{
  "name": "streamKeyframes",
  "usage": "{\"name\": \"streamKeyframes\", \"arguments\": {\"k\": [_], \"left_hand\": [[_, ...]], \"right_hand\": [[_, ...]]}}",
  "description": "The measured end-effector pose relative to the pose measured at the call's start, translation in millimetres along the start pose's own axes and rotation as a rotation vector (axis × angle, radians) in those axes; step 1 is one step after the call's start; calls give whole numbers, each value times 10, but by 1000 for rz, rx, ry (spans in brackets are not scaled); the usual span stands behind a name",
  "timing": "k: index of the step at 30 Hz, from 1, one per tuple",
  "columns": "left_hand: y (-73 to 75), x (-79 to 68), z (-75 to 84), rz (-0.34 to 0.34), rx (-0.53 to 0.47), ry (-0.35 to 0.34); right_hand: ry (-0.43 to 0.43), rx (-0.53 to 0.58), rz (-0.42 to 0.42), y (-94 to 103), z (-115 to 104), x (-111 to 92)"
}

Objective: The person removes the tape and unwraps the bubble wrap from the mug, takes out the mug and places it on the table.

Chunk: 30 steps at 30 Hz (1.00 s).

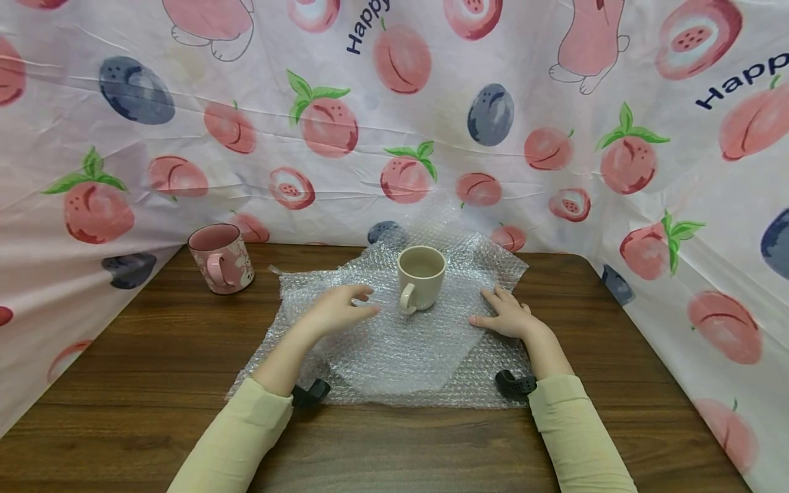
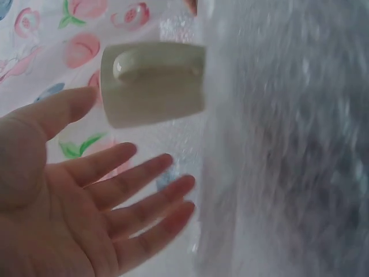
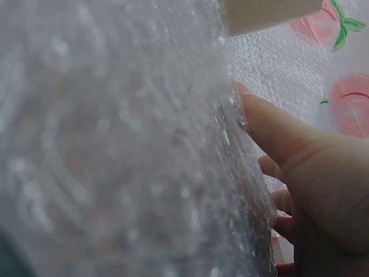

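A cream mug (image 1: 422,279) stands upright on layered sheets of bubble wrap (image 1: 394,359), its handle turned toward me. To its left my left hand (image 1: 335,311) hovers with the fingers extended and spread, apart from the mug. The left wrist view shows this palm and an air gap between the fingertips and the mug (image 2: 155,95). On the right side of the wrap my right hand (image 1: 510,316) rests with spread fingers. In the right wrist view its thumb (image 3: 274,124) touches the bubble wrap (image 3: 115,144), which hides part of the fingers.
A pink mug (image 1: 222,263) with a white pattern stands at the back left of the dark wooden table (image 1: 394,445). A peach-printed cloth (image 1: 259,130) hangs behind the table and along both sides. Small black wrist devices (image 1: 311,394) sit under both forearms.
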<state>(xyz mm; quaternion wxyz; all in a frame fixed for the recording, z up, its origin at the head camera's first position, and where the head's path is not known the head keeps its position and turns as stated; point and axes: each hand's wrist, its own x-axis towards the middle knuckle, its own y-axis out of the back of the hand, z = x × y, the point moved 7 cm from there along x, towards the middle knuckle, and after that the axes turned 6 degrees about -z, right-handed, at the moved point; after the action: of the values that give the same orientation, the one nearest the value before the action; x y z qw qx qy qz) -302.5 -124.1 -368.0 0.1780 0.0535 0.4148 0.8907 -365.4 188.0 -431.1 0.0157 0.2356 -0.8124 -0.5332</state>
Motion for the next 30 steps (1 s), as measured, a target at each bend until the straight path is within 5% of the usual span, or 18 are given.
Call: {"name": "streamKeyframes", "arguments": {"k": [9, 21, 30], "left_hand": [[-133, 67, 56, -25, -403, -40], [-310, 181, 91, -101, -641, -38], [-409, 241, 111, -138, -721, -25]], "right_hand": [[6, -13, -5, -3, -14, 7], [4, -11, -12, -1, 6, 12], [10, -9, -19, -7, 7, 30]]}}
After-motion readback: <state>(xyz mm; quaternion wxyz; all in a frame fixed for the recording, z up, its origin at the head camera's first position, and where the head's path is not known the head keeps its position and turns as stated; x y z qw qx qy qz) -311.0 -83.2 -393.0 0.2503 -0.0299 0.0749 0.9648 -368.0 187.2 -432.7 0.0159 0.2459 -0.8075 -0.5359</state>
